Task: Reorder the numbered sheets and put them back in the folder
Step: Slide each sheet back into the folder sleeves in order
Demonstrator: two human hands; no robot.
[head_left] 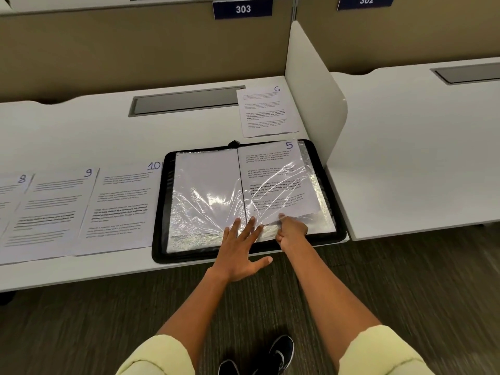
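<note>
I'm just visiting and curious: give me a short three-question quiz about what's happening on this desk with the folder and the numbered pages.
1. True or false: sheet 6 lies inside the folder.
2. Which numbered page sits under the plastic sleeve on the folder's right side? A) 5 B) 9 C) 10
3. What is each hand doing?

Key:
1. False; it lies on the desk behind the folder.
2. A, sheet 5.
3. The left hand lies flat with fingers spread on the sleeves; the right hand pinches the bottom edge of sheet 5's sleeve.
</note>
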